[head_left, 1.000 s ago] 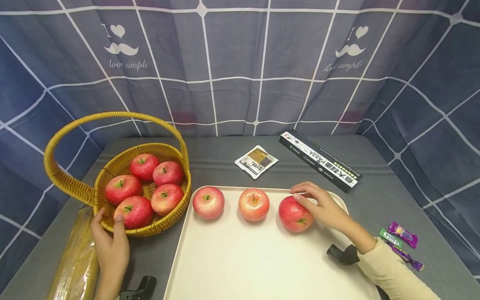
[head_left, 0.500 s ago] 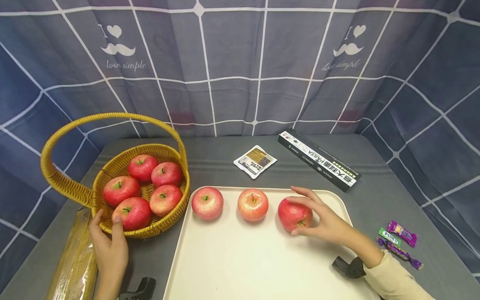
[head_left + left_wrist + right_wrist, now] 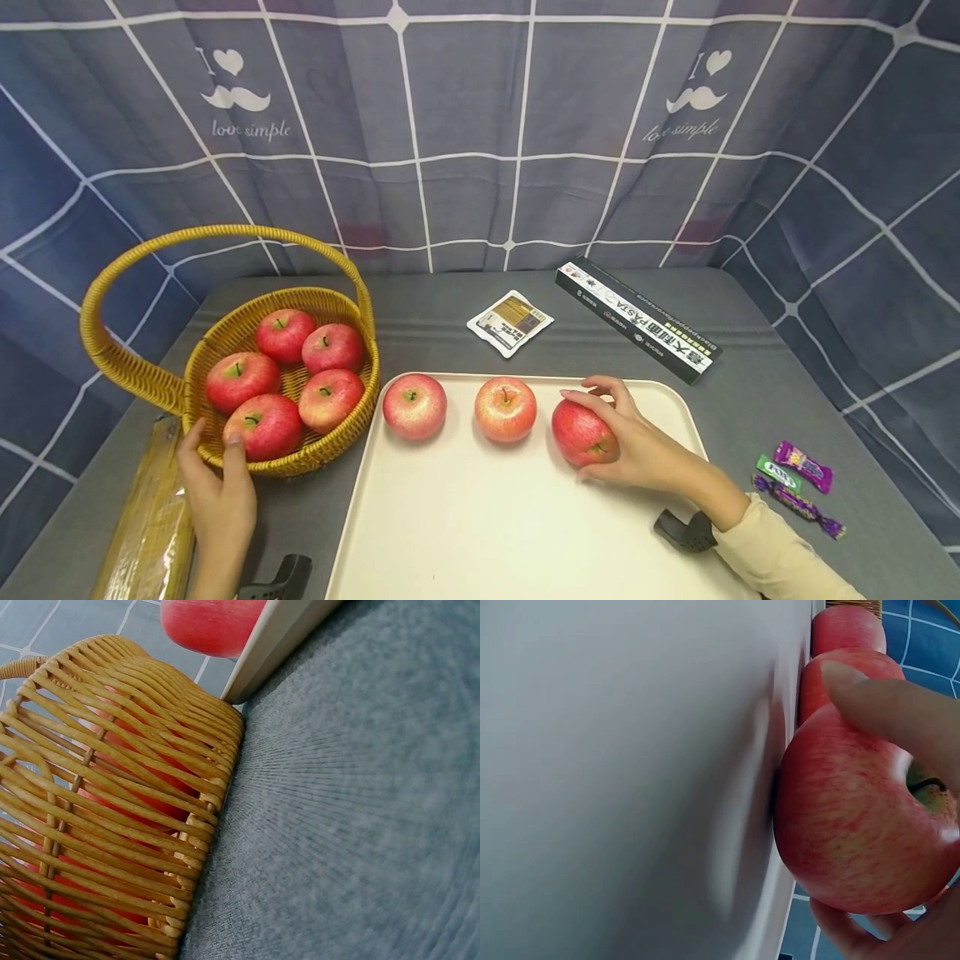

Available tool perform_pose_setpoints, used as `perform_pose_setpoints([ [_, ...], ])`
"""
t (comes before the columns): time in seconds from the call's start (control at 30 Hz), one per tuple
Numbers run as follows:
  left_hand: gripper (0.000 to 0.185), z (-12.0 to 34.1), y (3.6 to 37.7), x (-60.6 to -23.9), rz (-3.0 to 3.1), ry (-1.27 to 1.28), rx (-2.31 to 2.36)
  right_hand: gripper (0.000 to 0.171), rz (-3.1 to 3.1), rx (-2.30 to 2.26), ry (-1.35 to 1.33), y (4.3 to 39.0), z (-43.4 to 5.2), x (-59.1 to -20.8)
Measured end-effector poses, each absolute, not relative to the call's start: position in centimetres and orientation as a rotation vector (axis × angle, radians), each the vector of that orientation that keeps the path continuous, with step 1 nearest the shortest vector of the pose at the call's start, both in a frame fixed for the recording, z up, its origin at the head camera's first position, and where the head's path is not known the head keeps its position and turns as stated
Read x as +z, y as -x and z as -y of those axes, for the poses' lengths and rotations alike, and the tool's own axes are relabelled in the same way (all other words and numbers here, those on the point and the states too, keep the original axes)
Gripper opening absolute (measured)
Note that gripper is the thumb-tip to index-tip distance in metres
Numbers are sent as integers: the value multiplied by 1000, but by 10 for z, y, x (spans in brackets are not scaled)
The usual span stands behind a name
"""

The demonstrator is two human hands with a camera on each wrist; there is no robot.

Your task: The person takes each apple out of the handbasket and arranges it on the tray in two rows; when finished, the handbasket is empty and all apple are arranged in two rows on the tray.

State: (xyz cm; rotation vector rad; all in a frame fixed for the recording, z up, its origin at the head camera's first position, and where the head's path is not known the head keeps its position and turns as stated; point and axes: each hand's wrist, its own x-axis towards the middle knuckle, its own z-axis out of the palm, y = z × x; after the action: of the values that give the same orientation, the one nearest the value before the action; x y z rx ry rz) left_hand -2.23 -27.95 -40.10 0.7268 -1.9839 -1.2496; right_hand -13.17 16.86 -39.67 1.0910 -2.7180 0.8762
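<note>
Apples line the far edge of the cream tray (image 3: 465,533) in the head view: three in a row, and the right hand (image 3: 637,446) wraps the rightmost apple (image 3: 583,432), fingers curled over its far side and thumb under its near side, so the fruit sits cupped while resting on the tray, tipped with its stem toward the person. That grip looks like a way to keep a round thing from rolling while it stands in line with the middle apple (image 3: 506,408) and the left apple (image 3: 415,406). The left hand (image 3: 219,492) rests on the near rim of the wicker basket (image 3: 337,442), fingers laid over the weave, seemingly to steady the basket, which holds four more apples and stands just beside the tray's left edge. A pasta box (image 3: 637,321), a small sachet (image 3: 510,322) and wrapped candies (image 3: 802,479) lie apart on the grey cloth. From the left wrist, only the basket's woven wall (image 3: 112,802) fills the frame, red fruit showing through the gaps and the tray's corner (image 3: 277,645) behind; the fingers themselves are out of sight there, so their lie cannot be judged from this angle. From the right wrist, the held apple (image 3: 855,817) is pressed against the tray surface (image 3: 630,780), a fingertip (image 3: 889,701) over its top and the palm beneath.
</note>
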Motion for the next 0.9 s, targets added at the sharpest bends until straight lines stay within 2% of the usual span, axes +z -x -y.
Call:
perform_pose_setpoints([
  [0.3,50,280,21,-401,1998,-743,-1232,68,2680,994,-1070,142,-163,-396],
  [0.57,50,280,21,-402,2014,-747,-1231,69,2878,1004,-810,146,-169,-392],
  [0.9,50,280,21,-401,2005,-733,-1242,67,2970,760,-857,148,-172,-381],
])
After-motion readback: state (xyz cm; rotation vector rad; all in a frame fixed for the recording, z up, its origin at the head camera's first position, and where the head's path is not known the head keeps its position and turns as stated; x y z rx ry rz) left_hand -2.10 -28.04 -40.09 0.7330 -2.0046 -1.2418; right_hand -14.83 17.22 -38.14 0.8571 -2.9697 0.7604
